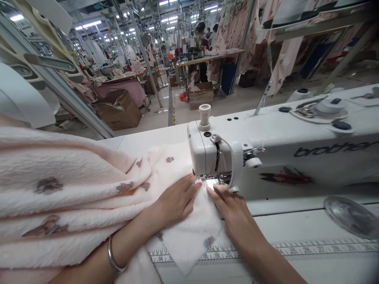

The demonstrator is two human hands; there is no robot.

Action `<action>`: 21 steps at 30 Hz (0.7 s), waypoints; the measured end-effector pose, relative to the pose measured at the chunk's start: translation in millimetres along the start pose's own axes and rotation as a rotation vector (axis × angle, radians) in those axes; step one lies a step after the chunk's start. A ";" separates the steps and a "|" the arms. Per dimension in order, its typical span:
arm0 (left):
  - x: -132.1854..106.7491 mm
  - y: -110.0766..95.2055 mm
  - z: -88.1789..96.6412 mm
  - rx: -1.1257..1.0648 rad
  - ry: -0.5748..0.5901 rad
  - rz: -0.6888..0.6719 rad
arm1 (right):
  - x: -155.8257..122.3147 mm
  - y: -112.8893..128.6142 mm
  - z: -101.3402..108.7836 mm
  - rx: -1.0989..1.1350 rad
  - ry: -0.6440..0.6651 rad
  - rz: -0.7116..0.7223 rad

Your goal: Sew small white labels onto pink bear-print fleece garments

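A pale pink fleece cloth (189,221) with small brown printed motifs runs from a large folded mass (53,197) at the left to the needle area of a white Brother sewing machine (284,150). My left hand (177,201) lies flat on the fleece just left of the presser foot (211,182). My right hand (231,213) rests on the cloth's edge, its fingertips close to the foot. Neither hand visibly grips the cloth. The needle itself is hidden. A metal bangle (114,254) circles my left wrist.
Red-handled thread snips (284,177) lie on the machine's base, and a measuring tape (237,254) runs along the table's front. Behind the machine are cardboard boxes (118,109), hanging printed garments (233,39), and a co-worker (201,43) at another table.
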State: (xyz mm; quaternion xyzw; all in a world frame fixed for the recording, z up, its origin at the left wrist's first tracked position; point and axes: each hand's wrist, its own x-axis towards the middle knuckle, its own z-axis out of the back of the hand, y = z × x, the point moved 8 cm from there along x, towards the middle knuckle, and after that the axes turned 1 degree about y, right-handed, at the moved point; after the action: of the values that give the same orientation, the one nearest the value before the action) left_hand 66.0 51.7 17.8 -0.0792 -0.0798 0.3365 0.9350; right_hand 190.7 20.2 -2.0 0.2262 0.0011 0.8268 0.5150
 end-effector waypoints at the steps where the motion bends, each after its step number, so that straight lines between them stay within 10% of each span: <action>1: 0.2 0.9 -0.3 -0.004 0.000 0.003 | -0.6 0.0 -0.8 0.023 0.009 -0.011; 14: -5.2 13.9 17.0 -0.071 -0.199 0.130 | -3.2 34.4 8.1 -0.042 -0.135 0.102; 18: -42.8 17.0 24.3 0.049 -0.089 0.296 | -16.8 74.8 12.3 -0.099 -0.164 0.224; 21: -97.7 -7.3 60.6 0.075 -0.133 0.398 | -45.0 49.3 34.9 -0.012 -0.165 0.228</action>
State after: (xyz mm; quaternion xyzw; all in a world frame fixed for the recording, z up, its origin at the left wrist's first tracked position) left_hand -16.0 -10.9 69.0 -0.0360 -0.1115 0.5219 0.8449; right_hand 178.3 -49.4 24.1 0.2891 -0.0723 0.8584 0.4175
